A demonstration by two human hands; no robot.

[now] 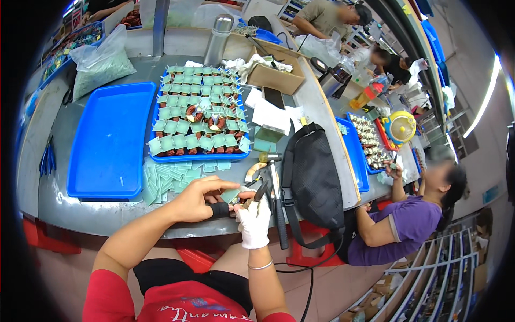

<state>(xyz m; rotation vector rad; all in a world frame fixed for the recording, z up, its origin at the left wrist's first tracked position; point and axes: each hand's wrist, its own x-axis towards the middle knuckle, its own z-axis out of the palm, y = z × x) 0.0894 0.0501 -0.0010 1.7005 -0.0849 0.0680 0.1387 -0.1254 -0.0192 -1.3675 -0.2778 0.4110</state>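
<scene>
My left hand [199, 199], with a black wrap at the thumb, pinches a small part with a pale green square plate [230, 195] just over the table's front edge. Against it, my right hand [254, 221] in a white glove is closed round a dark-handled tool [262, 191]; its working end is hidden between the fingers. Beyond them, a blue tray [201, 156] carries rows of copper-wound coils topped with green plates. Two coils [194, 113] lie on top of those rows. Loose green plates [170, 177] are scattered between the tray and my left hand.
Left of the coils lies a second blue tray [110, 139], with blue-handled pliers [48, 158] beside it. A hammer [278, 206] and a black bag [314, 177] lie to my right. A steel flask [219, 40] stands behind. A co-worker in purple [402, 231] sits at the right.
</scene>
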